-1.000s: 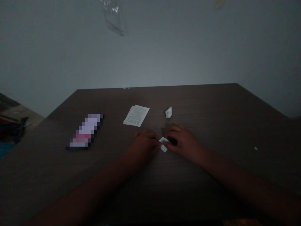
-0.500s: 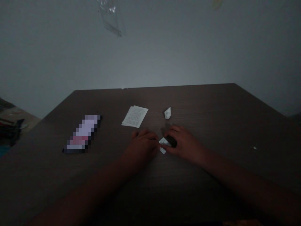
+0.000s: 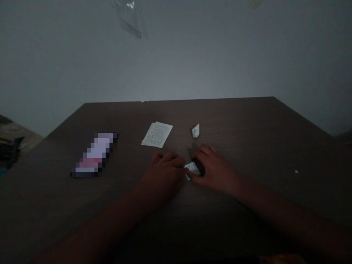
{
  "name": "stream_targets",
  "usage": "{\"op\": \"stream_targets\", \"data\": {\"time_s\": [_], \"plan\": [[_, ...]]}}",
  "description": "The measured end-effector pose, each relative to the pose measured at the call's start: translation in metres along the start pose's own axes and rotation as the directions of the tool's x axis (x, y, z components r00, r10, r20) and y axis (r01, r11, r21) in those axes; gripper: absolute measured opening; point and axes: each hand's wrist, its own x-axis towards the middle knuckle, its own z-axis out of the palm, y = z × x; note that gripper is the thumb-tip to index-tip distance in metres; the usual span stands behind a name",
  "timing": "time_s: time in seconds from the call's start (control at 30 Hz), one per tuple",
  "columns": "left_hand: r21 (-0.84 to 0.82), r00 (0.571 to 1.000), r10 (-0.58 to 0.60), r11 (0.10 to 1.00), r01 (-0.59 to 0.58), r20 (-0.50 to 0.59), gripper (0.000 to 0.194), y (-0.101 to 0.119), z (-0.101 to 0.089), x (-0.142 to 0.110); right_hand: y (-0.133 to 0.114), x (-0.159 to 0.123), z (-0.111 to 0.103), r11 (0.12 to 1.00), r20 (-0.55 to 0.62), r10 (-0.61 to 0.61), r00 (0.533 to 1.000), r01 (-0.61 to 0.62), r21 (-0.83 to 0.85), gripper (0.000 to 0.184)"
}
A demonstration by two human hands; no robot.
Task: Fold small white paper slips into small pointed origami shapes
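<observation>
The scene is dim, the wall point(image 3: 178, 66) palest at its middle, the surface point(image 3: 233, 124) nearly black up close. A glint marks the clear plastic point(image 3: 130, 5); coarse pixel blocks mask the phone point(image 3: 96, 152).

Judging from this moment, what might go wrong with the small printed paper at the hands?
The left hand and right hand partly cover the small printed paper in dim light, so a slip might go unseen. The folded white paper lies just beyond the right hand and could get knocked.
</observation>
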Motion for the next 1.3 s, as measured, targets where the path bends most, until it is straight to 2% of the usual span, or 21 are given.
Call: {"op": "stream_targets", "data": {"time_s": [0.17,0.37,0.53,0.73,1.03,1.1,1.2,1.3], "plan": [[-0.012,1.000,0.017,1.000,-0.017,-0.023,0.019,-0.005,0.010,-0.001,0.003,0.000,-0.001,0.999,-0.012,-0.007,1.000,0.008,0.032,0.034],[-0.222,0.998,-0.048,0.974,0.053,0.029,0.017,-0.010,0.011,0.010,0.007,0.001,-0.005,0.998,0.023,-0.047,0.999,0.046,0.050,0.034],[-0.312,1.000,-0.025,0.950,0.029,0.018,0.016,-0.014,0.013,0.016,0.004,0.002,-0.008,0.998,0.042,-0.038,0.998,0.035,0.050,0.035],[-0.307,0.999,0.013,0.951,-0.022,-0.032,0.018,-0.018,0.018,0.015,0.005,0.002,-0.013,0.999,0.107,-0.020,0.994,0.016,0.045,0.040],[-0.272,1.000,-0.023,0.962,0.024,0.007,0.015,-0.014,0.015,0.013,0.007,-0.001,-0.021,0.995,0.173,-0.039,0.984,0.023,0.093,0.062],[-0.259,1.000,-0.024,0.966,0.023,0.000,0.017,-0.013,0.015,0.013,0.011,0.000,-0.022,0.990,0.172,-0.058,0.983,0.034,0.138,0.056],[-0.234,1.000,-0.018,0.972,0.020,0.011,0.018,-0.013,0.014,0.012,0.016,0.003,-0.017,0.982,0.107,-0.047,0.993,0.027,0.189,0.033],[-0.217,1.000,-0.011,0.976,0.012,0.009,0.018,-0.011,0.012,0.012,0.018,0.006,-0.008,0.987,0.043,-0.018,0.999,0.011,0.160,0.018]]}}
